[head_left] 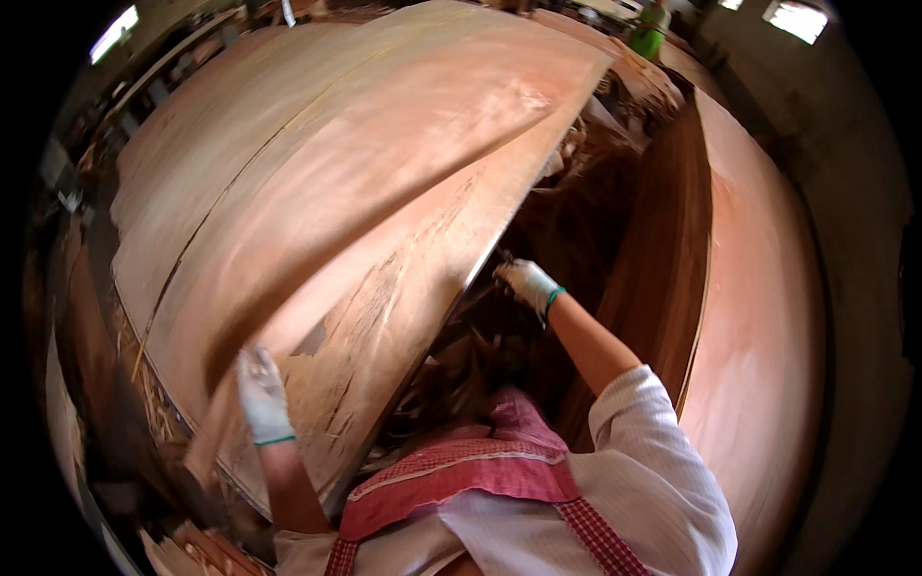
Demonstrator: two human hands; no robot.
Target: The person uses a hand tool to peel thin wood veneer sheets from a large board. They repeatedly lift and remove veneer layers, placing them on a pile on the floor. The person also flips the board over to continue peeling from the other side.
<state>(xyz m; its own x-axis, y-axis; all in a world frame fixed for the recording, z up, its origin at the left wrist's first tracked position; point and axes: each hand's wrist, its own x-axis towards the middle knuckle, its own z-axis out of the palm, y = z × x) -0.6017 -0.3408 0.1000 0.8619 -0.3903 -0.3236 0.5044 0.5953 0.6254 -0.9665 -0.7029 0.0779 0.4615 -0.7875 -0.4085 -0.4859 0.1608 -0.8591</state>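
Observation:
A large pinkish wood veneer sheet [403, 125] lies on a broad stack, with its near part raised in a long curl. My left hand [263, 394], in a white glove with a green cuff, is at the near left end of that curl. Its fingers lie along the sheet and seem closed on its edge; the thumb is hidden. Under the curl a paler sheet [384, 336] with dark cracks and a torn spot shows. My right hand [528, 282], gloved alike, is closed beside the stack's right edge. Something small and dark pokes from its fingers, too blurred to name.
To the right stands a second tall veneer stack [759, 336] with dark layered sides [658, 259]. Veneer scraps [471, 365] fill the gap between the stacks. More broken strips [206, 547] lie at lower left. A person in green [650, 34] is at the far end.

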